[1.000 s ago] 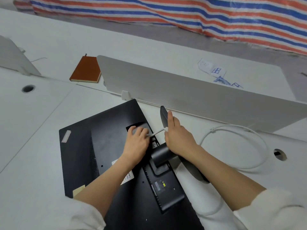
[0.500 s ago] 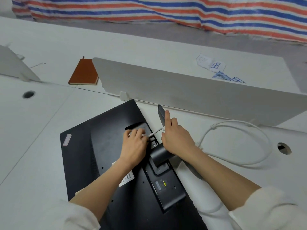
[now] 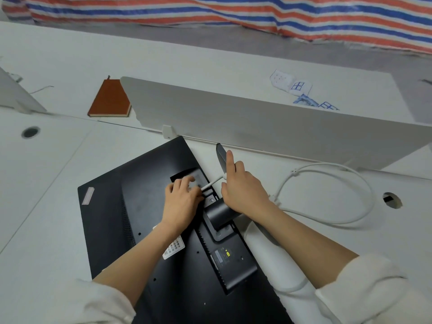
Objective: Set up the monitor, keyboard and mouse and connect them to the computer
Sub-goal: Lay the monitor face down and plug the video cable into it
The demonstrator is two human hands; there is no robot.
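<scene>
A black monitor (image 3: pixel 121 216) lies face down on the white desk (image 3: pixel 46 188), its back and port recess facing up. Its dark stand (image 3: pixel 221 157) sticks up from the neck at the middle. My left hand (image 3: pixel 181 203) has its fingers curled around the white plug of a white cable (image 3: pixel 350 220) at the port recess. My right hand (image 3: pixel 243 185) holds the stand, with the forefinger stretched up along its edge. The cable runs between both hands, then loops away across the desk to the right. The port itself is hidden by my left hand.
A low white divider panel (image 3: pixel 268 127) stands just behind the monitor. A brown notebook (image 3: pixel 109 100) lies beyond it at the left, folded papers (image 3: pixel 294 86) at the right. Round cable holes sit at far left (image 3: pixel 30 132) and right (image 3: pixel 392 200). White foam wrap (image 3: pixel 275 258) lies under my right forearm.
Both hands stay at the port recess and the stand. My left fingers have shifted slightly on the plug. The view has tilted a little.
</scene>
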